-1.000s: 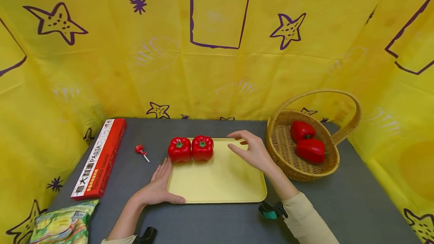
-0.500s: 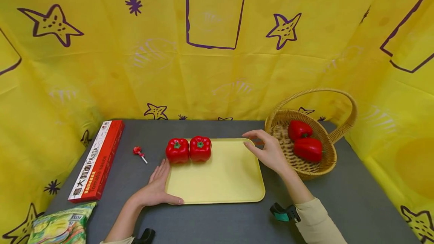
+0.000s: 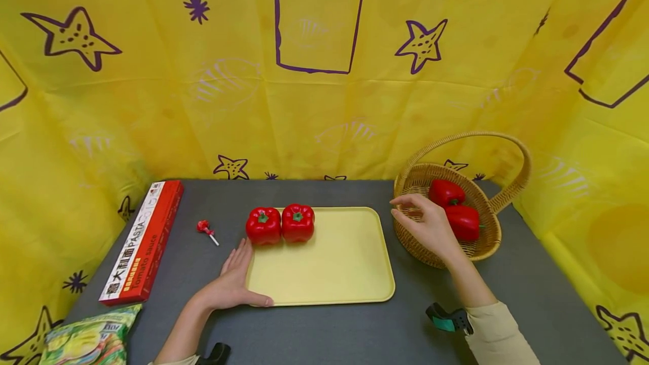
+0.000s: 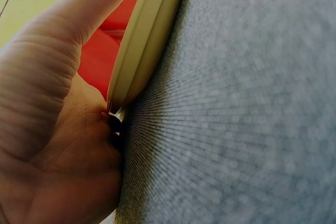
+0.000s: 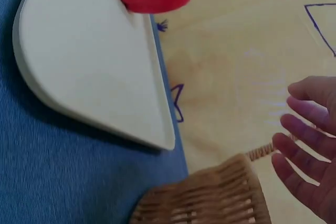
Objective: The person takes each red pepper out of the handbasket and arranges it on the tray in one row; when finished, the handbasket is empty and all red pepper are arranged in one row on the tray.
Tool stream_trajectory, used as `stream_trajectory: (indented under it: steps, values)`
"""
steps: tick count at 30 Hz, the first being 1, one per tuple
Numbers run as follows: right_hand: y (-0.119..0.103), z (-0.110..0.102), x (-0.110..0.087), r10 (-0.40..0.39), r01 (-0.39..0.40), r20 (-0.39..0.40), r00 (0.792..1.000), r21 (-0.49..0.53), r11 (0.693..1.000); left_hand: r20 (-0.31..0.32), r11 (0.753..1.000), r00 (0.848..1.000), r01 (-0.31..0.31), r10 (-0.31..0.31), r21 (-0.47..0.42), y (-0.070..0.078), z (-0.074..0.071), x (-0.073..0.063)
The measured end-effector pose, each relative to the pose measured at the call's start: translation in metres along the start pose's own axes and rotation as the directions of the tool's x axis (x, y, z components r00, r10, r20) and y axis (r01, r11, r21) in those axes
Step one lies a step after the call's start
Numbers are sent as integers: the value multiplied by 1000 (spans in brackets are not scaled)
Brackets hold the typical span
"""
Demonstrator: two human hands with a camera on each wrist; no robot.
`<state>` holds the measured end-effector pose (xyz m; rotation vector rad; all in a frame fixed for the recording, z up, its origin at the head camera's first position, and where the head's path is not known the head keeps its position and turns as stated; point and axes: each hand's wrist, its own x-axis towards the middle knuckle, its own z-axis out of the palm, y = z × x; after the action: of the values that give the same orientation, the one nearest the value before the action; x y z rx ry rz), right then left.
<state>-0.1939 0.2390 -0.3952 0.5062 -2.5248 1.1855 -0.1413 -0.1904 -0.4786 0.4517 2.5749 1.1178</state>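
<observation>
A pale yellow tray (image 3: 324, 275) lies in the middle of the grey table. Two red bell peppers (image 3: 298, 223) stand side by side at its far left corner. My left hand (image 3: 230, 280) rests along the tray's left edge, fingers straight and thumb at the near corner; the left wrist view has the thumb against the tray's rim (image 4: 139, 51). My right hand (image 3: 428, 227) hovers at the left part of a wicker basket (image 3: 421, 252), with nothing between its loosely bent fingers. Two more red bell peppers (image 3: 462, 223) lie in that basket, partly behind the hand.
Left of the tray lies a red lollipop (image 3: 207, 232). A long red and white pasta box (image 3: 142, 241) lies farther left, with a green and yellow bag (image 3: 91, 337) at the front left. A yellow patterned cloth (image 3: 314, 100) hangs behind. The basket's tall handle (image 3: 471, 135) arches upward.
My right hand has moved right, from above the tray's right part to the basket. My left hand stays at the tray's edge, and the peppers keep their places.
</observation>
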Motion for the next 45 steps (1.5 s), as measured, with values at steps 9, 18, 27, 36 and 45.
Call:
stream_trajectory:
  steps: [9, 18, 27, 36, 45]
  values:
    - [18, -27, -8, 59, -50, 53, 997, -144, 988, 5, 1000, 1000, 7, -7, -1, 1, 0, 0]
    - [29, -57, -8, 125, -80, 139, 982, -291, 953, 6, 1000, 1000, 5, -5, -5, 2, -1, -1]
    - [42, -75, -6, 149, -75, 177, 973, -369, 926, 12, 1000, 1000, 9, -9, -5, 3, -2, -1]
    - [55, -86, -6, 227, -112, 206, 952, -455, 883, 22, 1000, 1000, 14, -13, -6, 3, -3, -1]
    - [69, -96, -10, 277, -119, 250, 928, -505, 855, 16, 1000, 1000, 11, -11, -8, 2, -3, -1]
